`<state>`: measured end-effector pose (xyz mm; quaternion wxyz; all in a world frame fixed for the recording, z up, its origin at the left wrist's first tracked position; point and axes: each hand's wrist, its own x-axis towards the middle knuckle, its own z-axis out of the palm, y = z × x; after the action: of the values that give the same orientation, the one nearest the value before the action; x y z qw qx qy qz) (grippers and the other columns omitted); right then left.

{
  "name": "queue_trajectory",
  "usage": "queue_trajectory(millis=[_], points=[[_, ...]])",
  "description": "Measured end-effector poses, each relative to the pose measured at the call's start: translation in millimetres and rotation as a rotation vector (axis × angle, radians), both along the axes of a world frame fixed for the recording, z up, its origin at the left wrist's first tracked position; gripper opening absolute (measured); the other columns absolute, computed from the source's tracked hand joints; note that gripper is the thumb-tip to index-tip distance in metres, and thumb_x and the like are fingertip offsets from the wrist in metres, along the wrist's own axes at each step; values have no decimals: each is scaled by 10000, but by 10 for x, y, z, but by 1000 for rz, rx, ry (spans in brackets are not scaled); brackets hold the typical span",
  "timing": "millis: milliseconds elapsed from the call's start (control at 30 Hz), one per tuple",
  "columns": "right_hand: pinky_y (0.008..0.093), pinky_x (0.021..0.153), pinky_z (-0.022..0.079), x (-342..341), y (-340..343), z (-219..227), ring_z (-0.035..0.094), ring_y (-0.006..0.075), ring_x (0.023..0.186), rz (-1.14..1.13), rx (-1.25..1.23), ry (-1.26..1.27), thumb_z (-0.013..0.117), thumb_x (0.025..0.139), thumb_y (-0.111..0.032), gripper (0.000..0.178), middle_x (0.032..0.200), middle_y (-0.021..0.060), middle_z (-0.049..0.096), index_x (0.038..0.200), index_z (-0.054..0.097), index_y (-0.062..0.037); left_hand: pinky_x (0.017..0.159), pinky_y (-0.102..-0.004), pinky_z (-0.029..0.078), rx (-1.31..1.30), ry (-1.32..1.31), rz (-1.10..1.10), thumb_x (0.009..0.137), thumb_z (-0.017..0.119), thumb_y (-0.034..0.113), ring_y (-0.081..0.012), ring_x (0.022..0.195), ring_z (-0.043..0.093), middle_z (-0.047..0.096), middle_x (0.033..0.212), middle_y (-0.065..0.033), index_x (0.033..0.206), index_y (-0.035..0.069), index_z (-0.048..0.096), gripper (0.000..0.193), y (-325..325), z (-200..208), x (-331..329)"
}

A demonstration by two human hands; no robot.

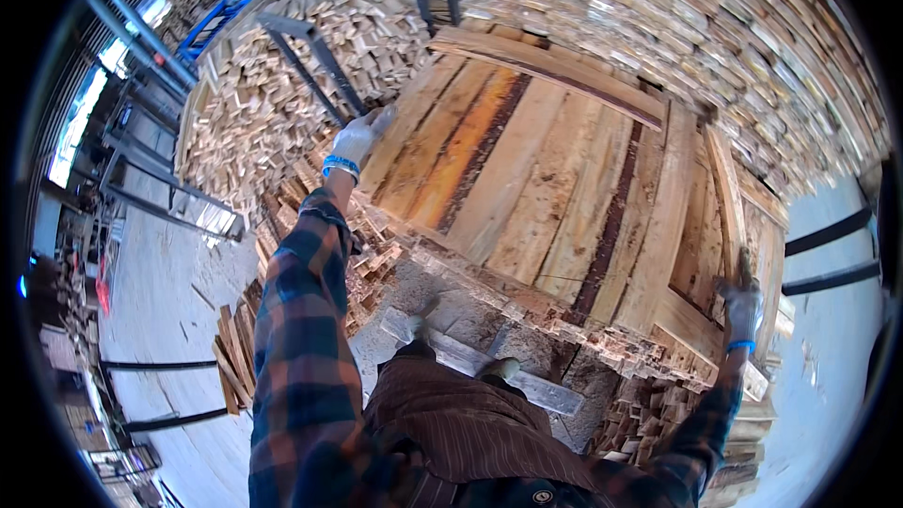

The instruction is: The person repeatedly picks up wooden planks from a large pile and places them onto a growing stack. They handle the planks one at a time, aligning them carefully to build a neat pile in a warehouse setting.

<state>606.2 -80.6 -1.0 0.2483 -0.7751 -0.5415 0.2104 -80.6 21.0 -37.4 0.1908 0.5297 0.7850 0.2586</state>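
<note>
Beyond plank stack [562, 212], wall of piled timber [649, 23], biggest by far. L of plank stack, big heap of offcuts [292, 85], w/ grey metal frame [290, 25] standing btw the two. Plank stack itself topped w/ boards side by side, mixed pale, orange & dark-edged. Across plank stack's far edge, long loose board [555, 78]; along its R side, narrow board [723, 183], running approx. near to far.

Step in hand, prob.: steadying or squaring boards on top of plank stack, w/ arms spread to both sides. Next move prob. calls for even support from both sides & firm control of narrow board's near end.

L hand [357, 139], white-gloved, at plank stack's L edge, reaching onto outer board; finger spread too small to tell. R hand [742, 309], gloved too, by plank stack's near R corner, at narrow board's near end; appears touching, but can't tell if pinching or just resting. Smallest: blue wristbands [340, 166], one per wrist, at plank stack's L & R sides.
</note>
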Motion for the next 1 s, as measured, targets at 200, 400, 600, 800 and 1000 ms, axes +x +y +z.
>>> queue_trajectory(millis=[200,400,600,800,1000], points=[[255,536,530,-1646,19,169,610,169,756,667,387,-125,759,717,-156,640,1153,108,609,1326,565,-134,973,-347,408,163,-727,159,888,465,676,-253,1134,546,616,1248,-154,1278,-17,574,803,-172,-211,-279],[456,784,539,-3517,220,203,619,366,950,936,198,-555,759,700,-395,724,1063,190,617,1369,510,-275,964,-356,446,200,-808,199,870,457,707,-300,1157,557,611,1245,-190,1270,-9,580,830,-603,-612,-567],[466,821,513,-3780,123,-73,582,379,1033,830,302,-602,742,712,-486,642,1156,193,595,1294,581,-267,982,-297,425,421,-1087,352,889,664,417,-232,1123,571,625,1214,-129,1275,-18,558,592,-857,-905,-188],[457,797,519,-3748,162,103,616,357,946,868,305,-561,731,742,-490,651,1100,175,614,1308,565,-215,937,-333,486,430,-940,203,996,497,312,-226,1110,571,594,1244,-145,1327,-28,505,475,-756,-913,-212],[447,741,515,-3805,310,34,616,335,896,931,351,-492,726,752,-481,619,1037,149,622,1274,593,-176,837,-335,534,475,-985,308,961,544,307,-200,993,610,625,1135,-136,1223,-2,584,407,-752,-614,-72]])
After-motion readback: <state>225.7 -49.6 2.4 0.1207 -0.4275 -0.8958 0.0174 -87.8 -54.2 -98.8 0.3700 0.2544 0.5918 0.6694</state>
